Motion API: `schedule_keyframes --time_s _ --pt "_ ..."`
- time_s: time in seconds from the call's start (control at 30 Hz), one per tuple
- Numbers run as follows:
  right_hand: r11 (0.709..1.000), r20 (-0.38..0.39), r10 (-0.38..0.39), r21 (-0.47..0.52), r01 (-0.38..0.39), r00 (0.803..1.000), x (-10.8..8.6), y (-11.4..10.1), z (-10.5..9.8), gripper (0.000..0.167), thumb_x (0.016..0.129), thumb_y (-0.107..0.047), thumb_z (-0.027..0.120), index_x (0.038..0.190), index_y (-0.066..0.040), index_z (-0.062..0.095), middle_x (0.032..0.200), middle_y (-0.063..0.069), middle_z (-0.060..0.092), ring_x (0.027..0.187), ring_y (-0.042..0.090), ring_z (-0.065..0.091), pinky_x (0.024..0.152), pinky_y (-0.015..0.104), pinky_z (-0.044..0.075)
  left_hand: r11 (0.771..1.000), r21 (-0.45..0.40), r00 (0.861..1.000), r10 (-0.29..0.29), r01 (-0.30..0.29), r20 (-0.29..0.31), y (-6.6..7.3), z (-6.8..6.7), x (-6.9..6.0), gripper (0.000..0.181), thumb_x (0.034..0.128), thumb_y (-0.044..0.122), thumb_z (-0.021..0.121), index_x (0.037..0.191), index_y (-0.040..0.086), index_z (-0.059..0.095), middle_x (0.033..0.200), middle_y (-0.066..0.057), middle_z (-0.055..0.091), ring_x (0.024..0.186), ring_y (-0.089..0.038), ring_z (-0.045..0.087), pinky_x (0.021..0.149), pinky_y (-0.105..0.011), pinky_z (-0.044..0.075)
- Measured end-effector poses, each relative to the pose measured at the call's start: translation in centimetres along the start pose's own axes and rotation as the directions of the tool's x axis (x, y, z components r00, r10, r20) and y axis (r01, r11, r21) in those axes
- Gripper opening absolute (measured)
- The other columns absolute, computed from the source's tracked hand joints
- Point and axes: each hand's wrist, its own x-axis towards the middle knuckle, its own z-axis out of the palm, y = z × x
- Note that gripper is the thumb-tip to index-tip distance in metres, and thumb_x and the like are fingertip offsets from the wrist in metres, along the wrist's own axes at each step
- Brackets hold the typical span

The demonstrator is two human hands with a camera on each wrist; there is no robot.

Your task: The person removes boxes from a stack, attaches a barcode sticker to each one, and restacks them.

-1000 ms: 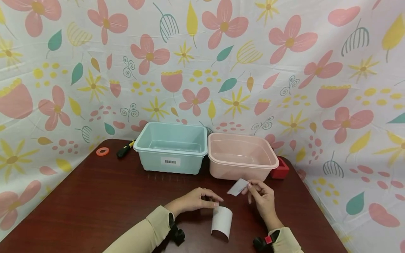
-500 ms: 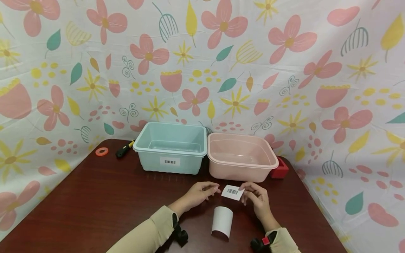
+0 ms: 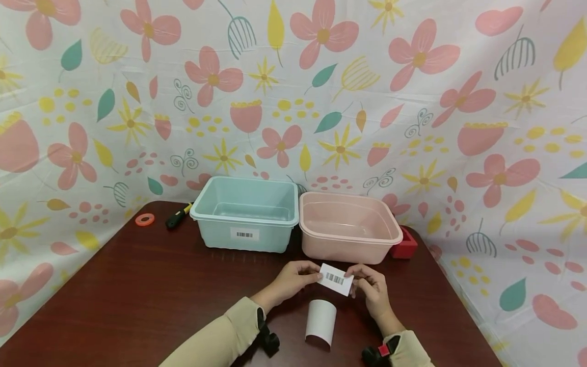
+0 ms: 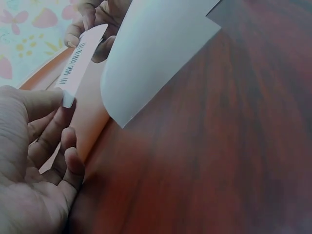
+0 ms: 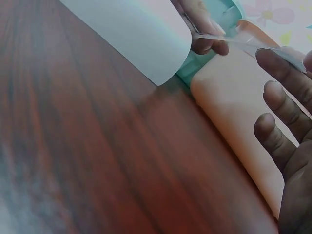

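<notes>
A small white barcode label [image 3: 335,279] is held up between both hands, its printed side facing the head camera. My left hand [image 3: 294,280] pinches its left edge between thumb and fingers. At the opposite edge my right hand [image 3: 372,289] pinches it too. In the left wrist view the barcode label [image 4: 77,62] is seen at a slant above the left hand [image 4: 36,156]. From the right wrist it appears nearly edge-on, near the right hand [image 5: 292,122]. A curled white paper sheet [image 3: 321,322] stands arched on the table just below the hands.
Behind the hands stand a light blue bin [image 3: 249,239] bearing a barcode label and a pink bin [image 3: 345,250]. A red box [image 3: 405,247] is partly hidden at right. A dark-handled tool [image 3: 178,217] and an orange ring [image 3: 144,219] lie at the back left.
My left hand has left the curled paper, moved up and right, and taken the label's left edge. My right hand has turned the label so its barcode shows.
</notes>
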Motion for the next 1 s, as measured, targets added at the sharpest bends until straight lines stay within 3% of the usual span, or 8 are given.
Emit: schedule_keyframes --time_s 0.13,0.23,0.3,0.4,0.5,0.6,0.73,1.0 --pt "1.0 -0.033 0.013 -0.001 -0.013 0.999 0.1 -0.1 0.0 0.027 0.082 0.02 0.044 0.105 0.019 0.056 0.079 0.023 0.064 0.046 0.03 0.052 0.036 0.037 0.043 0.999 -0.033 0.999 0.02 -0.021 -0.04 -0.1 0.2 0.5 0.015 0.0896 0.026 0.078 0.099 0.015 0.077 0.092 0.002 0.069 0.071 -0.013 0.055 0.058 -0.026 0.045" --pt "0.996 -0.089 0.09 -0.006 -0.091 0.992 0.0 -0.2 -0.4 0.027 0.091 0.016 0.05 0.117 0.02 0.049 0.079 0.019 0.064 0.049 0.028 0.054 0.037 0.037 0.045 0.998 -0.035 0.996 0.045 -0.047 -0.075 -0.2 0.5 1.0 0.014 0.0895 0.027 0.078 0.098 0.016 0.078 0.095 0.003 0.071 0.078 -0.012 0.058 0.063 -0.026 0.048" --pt "0.984 -0.136 0.175 -0.017 -0.179 0.975 -0.1 -0.3 -0.6 0.026 0.095 0.011 0.056 0.119 0.018 0.049 0.078 0.016 0.064 0.052 0.026 0.055 0.038 0.036 0.046 0.998 -0.016 0.992 0.066 -0.068 -0.104 -0.2 0.8 1.3 0.014 0.0891 0.029 0.078 0.098 0.018 0.079 0.098 0.005 0.072 0.085 -0.011 0.061 0.069 -0.026 0.05" --pt "0.945 -0.203 0.303 -0.06 -0.321 0.931 -0.1 -0.2 -0.9 0.026 0.095 0.001 0.065 0.116 0.013 0.054 0.078 0.014 0.065 0.057 0.023 0.058 0.042 0.035 0.047 0.995 0.033 0.984 0.098 -0.094 -0.151 -0.1 1.3 1.7 0.015 0.088 0.032 0.079 0.097 0.02 0.079 0.099 0.008 0.073 0.093 -0.008 0.063 0.076 -0.027 0.052" --pt "0.907 -0.27 0.353 -0.134 -0.398 0.896 -0.1 -0.1 -1.2 0.026 0.093 -0.004 0.072 0.111 0.009 0.059 0.079 0.016 0.066 0.062 0.024 0.06 0.043 0.035 0.049 0.99 0.086 0.975 0.123 -0.109 -0.185 0.1 1.8 2.1 0.016 0.0869 0.033 0.08 0.096 0.02 0.08 0.097 0.011 0.073 0.093 -0.008 0.064 0.075 -0.027 0.052" --pt "0.887 -0.33 0.345 -0.189 -0.42 0.879 0.0 0.1 -1.4 0.024 0.091 -0.007 0.075 0.108 0.006 0.064 0.082 0.019 0.067 0.065 0.027 0.062 0.044 0.035 0.05 0.986 0.119 0.97 0.137 -0.115 -0.203 0.2 2.1 2.4 0.014 0.087 0.032 0.08 0.096 0.02 0.08 0.093 0.012 0.074 0.09 -0.006 0.065 0.072 -0.026 0.052" --pt "0.879 -0.373 0.319 -0.227 -0.419 0.871 0.2 0.3 -1.5 0.022 0.09 -0.009 0.077 0.105 0.003 0.066 0.084 0.018 0.067 0.063 0.03 0.059 0.044 0.035 0.05 0.983 0.139 0.963 0.147 -0.117 -0.225 0.3 2.4 2.8 0.009 0.088 0.028 0.079 0.093 0.022 0.079 0.088 0.013 0.074 0.086 -0.005 0.066 0.069 -0.025 0.052" --pt "0.853 -0.464 0.24 -0.319 -0.414 0.853 0.4 0.9 -1.9 0.016 0.09 -0.017 0.079 0.1 -0.006 0.072 0.08 0.011 0.065 0.05 0.031 0.055 0.044 0.029 0.048 0.983 0.14 0.959 0.153 -0.122 -0.239 0.2 3.2 3.4 0.005 0.091 0.024 0.077 0.089 0.019 0.078 0.082 0.01 0.073 0.055 -0.014 0.062 0.052 -0.025 0.052"
